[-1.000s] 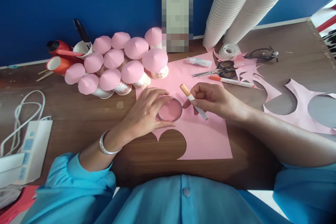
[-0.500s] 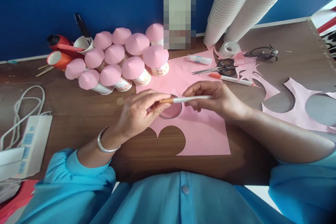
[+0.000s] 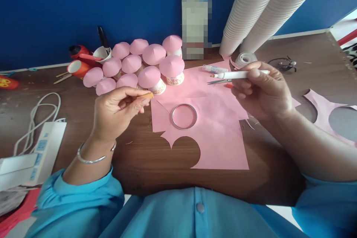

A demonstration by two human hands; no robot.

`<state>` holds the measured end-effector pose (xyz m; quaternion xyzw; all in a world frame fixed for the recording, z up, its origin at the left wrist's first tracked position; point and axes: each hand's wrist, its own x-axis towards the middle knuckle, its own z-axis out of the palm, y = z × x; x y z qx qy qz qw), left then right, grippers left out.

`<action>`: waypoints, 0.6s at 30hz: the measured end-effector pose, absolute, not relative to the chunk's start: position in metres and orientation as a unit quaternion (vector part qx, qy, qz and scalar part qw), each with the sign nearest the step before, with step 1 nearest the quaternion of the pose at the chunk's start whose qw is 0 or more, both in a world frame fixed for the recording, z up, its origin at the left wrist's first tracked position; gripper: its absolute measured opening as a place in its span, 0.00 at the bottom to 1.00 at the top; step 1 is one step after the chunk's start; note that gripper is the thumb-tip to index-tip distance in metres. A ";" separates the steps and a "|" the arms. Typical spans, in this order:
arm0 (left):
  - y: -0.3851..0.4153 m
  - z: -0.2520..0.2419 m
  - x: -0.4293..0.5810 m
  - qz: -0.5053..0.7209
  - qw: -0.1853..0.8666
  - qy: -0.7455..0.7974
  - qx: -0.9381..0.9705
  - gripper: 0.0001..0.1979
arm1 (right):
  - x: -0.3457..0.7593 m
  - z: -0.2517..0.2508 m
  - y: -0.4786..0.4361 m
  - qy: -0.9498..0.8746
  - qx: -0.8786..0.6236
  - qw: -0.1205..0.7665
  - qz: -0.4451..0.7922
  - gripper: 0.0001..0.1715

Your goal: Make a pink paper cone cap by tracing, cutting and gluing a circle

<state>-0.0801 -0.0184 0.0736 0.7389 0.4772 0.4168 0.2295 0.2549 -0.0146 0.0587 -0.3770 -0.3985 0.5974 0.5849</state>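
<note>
Between thumb and fingers, my left hand (image 3: 119, 109) pinches an orange-brown pen cap (image 3: 146, 96). My right hand (image 3: 264, 89) grips a white marker (image 3: 237, 75), its bare tip pointing left. Below and between the hands, a round metal ring (image 3: 184, 116) lies flat on a pink paper sheet (image 3: 223, 145). The sheet has a curved piece cut out of its lower left edge. Partly behind my right hand are a pair of scissors (image 3: 219, 81), a glue stick (image 3: 214, 68) and the orange end of another marker (image 3: 229, 86).
Several paper cups with pink cone tops (image 3: 171, 66) stand at the back left. Tall stacks of white paper cups (image 3: 251, 11) lean against the blue wall. Clear tape (image 3: 245, 58), glasses (image 3: 283, 63) and paper offcuts (image 3: 320, 115) lie right; a power strip (image 3: 47, 152) lies left.
My hands have moved apart, left hand leftward and right hand rightward and up. The cap has come off the white marker, uncovering its tip and the ring below.
</note>
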 end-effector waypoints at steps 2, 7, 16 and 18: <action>-0.017 0.066 -0.099 0.386 0.213 0.510 0.739 0.07 | 0.256 0.051 -0.009 -0.391 -0.395 0.576 0.599 0.16; -0.024 0.029 -0.137 0.288 0.149 0.525 0.787 0.05 | 0.249 0.028 -0.004 -0.404 -0.420 0.544 0.603 0.18; -0.030 0.012 -0.148 0.242 0.103 0.508 0.821 0.08 | 0.246 0.020 -0.006 -0.394 -0.440 0.530 0.608 0.20; -0.032 0.015 -0.145 0.236 0.088 0.504 0.826 0.09 | 0.246 0.019 -0.008 -0.382 -0.436 0.532 0.617 0.23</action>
